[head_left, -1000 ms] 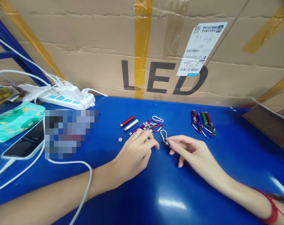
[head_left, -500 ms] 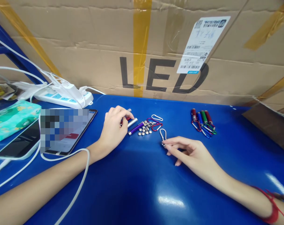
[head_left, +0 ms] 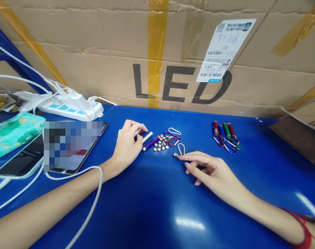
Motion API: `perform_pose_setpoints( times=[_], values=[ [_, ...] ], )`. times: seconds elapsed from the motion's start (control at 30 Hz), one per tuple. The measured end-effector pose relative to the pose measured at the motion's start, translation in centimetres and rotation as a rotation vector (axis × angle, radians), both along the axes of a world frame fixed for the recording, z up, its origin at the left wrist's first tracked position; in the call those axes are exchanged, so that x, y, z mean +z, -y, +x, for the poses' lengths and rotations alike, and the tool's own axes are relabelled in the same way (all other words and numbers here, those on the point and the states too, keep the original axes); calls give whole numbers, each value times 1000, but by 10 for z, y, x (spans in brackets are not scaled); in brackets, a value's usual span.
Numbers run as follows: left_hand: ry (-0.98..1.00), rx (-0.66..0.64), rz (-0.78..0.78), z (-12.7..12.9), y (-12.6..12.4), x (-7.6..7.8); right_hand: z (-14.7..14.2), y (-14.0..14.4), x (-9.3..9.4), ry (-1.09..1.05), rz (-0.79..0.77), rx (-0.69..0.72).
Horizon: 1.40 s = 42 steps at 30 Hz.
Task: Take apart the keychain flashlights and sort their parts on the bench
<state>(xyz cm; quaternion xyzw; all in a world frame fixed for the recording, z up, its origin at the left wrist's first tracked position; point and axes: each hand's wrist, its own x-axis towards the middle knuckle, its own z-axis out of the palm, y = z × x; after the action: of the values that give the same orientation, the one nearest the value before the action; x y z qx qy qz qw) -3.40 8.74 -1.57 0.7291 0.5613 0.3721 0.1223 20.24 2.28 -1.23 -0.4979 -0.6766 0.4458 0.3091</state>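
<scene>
Just left of the button-cell pile (head_left: pixel 161 143), the left hand (head_left: pixel 126 145) now pinches a small flashlight barrel (head_left: pixel 138 132), while the right hand (head_left: pixel 212 171), fingers loosely open, has slid the silver carabiner (head_left: pixel 180 150) leftward on the table (head_left: pixel 152 207).

A pixelated patch hid the tablet (head_left: pixel 71 147) screen left of the left hand (head_left: pixel 126 145), whose fingers covered most of a small red torch (head_left: pixel 141 131). The label (head_left: pixel 223 52) print on the carton beyond both hands was too small to read.
</scene>
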Motion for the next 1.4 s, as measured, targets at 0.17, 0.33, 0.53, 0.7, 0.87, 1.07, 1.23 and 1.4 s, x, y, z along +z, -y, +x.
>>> perform_pose_setpoints(
  times=[0.17, 0.33, 0.53, 0.7, 0.87, 1.07, 1.23, 1.4],
  values=[
    [36, -28, -26, 1, 0, 1, -2, -2, 0, 4, 16, 10],
    [28, -41, -54, 1, 0, 0, -2, -1, 0, -6, 21, 24],
    [18, -83, -46, 1, -1, 0, -2, 0, 2, -7, 17, 29],
    [-38, -126, 160, 3, 5, 2, -4, -1, 4, -9, 21, 36],
    [-91, -269, 342, 8, 15, 3, -5, 1, 5, -10, 38, 26],
    [-24, -411, 397, 21, 41, 4, -2, -3, 4, -51, 156, -6],
    [-121, -609, 426, 29, 73, 9, 16, -20, 5, 208, 481, -143],
    [-336, -763, 545, 35, 93, 23, 38, -33, 3, 582, 512, -223]
  ],
)
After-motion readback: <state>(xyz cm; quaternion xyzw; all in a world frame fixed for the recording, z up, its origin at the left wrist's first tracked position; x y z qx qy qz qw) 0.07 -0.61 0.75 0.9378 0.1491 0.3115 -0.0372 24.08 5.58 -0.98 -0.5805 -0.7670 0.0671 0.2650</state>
